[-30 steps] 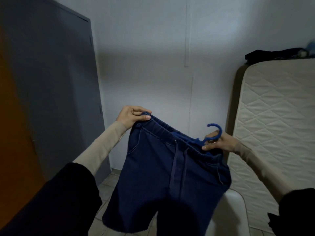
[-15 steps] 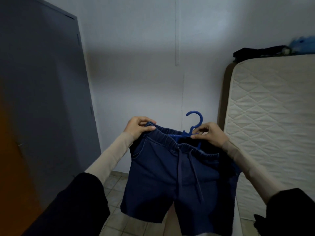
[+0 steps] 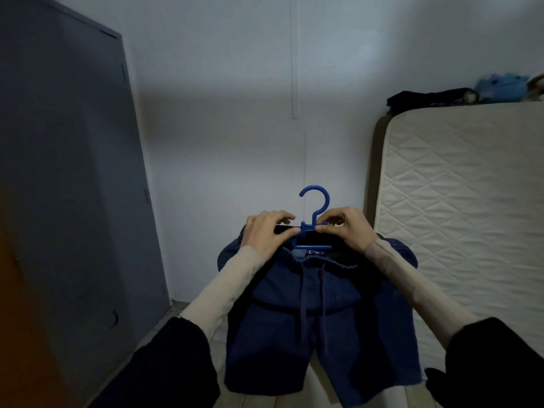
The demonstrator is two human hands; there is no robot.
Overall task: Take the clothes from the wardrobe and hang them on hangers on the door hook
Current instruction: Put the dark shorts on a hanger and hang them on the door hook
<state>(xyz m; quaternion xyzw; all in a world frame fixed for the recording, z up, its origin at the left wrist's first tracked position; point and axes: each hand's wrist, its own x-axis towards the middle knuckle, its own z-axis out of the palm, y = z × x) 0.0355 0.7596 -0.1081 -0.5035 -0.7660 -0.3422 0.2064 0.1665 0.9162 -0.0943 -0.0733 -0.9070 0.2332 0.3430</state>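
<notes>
Both hands, left hand [image 3: 266,234] and right hand [image 3: 347,231], pinch the blue plastic hanger [image 3: 313,223] at its neck; dark denim shorts [image 3: 318,319] drape unevenly and could probably slide off.

Smooth plastic hanger [image 3: 314,219], matt denim shorts [image 3: 318,325], quilted cloth mattress [image 3: 465,219].

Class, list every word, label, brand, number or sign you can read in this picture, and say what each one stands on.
No text can be read.
A small purple tag inside the waistband of the blue denim shorts, just below the blue hanger, shows light marks, too small and blurred to read.
Wardrobe door, wall and mattress: no writing visible.
</notes>
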